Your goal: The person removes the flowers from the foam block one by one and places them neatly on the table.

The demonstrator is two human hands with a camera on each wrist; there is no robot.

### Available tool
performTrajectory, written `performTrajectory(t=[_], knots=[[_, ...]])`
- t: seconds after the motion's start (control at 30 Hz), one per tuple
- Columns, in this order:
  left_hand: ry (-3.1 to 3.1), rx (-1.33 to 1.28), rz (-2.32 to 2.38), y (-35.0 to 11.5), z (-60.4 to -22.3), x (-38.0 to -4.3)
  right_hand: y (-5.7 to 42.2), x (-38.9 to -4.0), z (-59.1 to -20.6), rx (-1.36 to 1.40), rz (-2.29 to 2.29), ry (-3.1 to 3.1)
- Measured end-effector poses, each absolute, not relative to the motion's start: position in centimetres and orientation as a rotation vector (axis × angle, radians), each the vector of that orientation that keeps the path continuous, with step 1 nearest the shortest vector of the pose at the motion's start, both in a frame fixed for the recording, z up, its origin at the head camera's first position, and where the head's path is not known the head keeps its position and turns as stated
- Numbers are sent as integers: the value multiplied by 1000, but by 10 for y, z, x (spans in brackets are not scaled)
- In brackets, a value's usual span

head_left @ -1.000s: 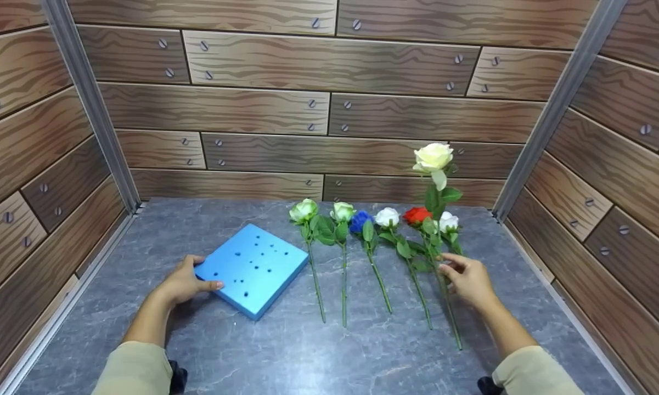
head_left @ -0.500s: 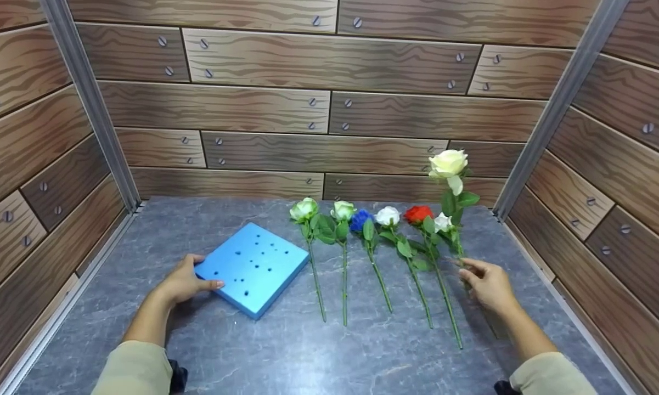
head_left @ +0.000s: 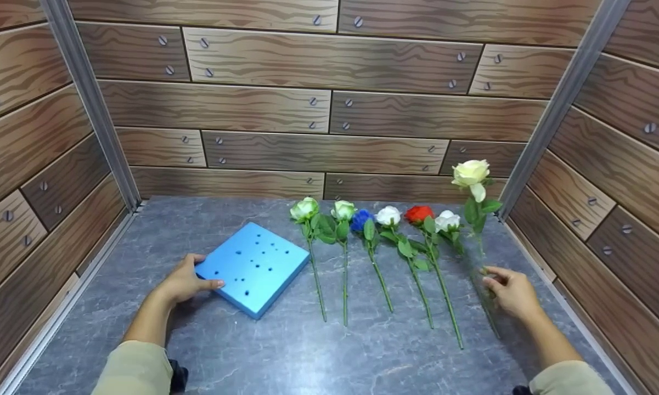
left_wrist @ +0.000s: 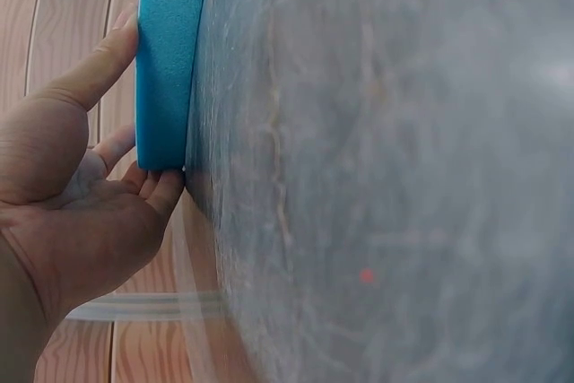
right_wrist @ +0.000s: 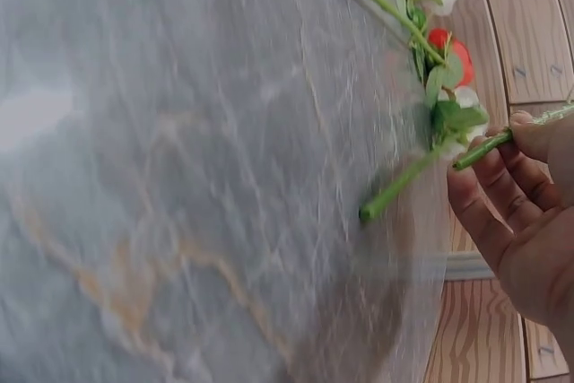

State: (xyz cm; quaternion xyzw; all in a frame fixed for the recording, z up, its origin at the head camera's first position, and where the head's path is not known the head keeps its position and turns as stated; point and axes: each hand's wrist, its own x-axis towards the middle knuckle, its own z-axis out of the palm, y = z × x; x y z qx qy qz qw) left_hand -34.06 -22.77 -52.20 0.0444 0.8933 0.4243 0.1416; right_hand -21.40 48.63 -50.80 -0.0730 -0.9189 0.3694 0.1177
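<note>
My left hand (head_left: 184,282) holds the near left corner of a blue foam block (head_left: 254,270) with small holes in its top. In the left wrist view, the thumb lies along one face of the block (left_wrist: 166,60) and the fingertips touch its end. A pale yellow rose (head_left: 471,173) stands upright above the table at the right, its stem pinched between thumb and fingers of my right hand (head_left: 516,293). The stem's cut end (right_wrist: 475,154) pokes out past the fingers in the right wrist view. Beneath it lies a white rose (head_left: 447,220) on the table.
Several more roses lie side by side, stems toward me: a red rose (head_left: 419,214), a white rose (head_left: 388,216), a blue rose (head_left: 361,220) and two green-white roses, one (head_left: 343,210) beside the other (head_left: 304,209). Wood-patterned walls (head_left: 269,151) enclose the grey table (head_left: 329,356).
The right hand has carried the yellow rose rightward and slightly toward me, off the red rose and past the white one. The left hand and the foam block have stayed in place.
</note>
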Motion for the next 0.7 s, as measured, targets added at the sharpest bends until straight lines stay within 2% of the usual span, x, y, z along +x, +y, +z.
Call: performTrajectory(t=[0.7], knots=[[2560,112,1231,-226,-521,-340,541,-188,-507,-366,1070,-2908]])
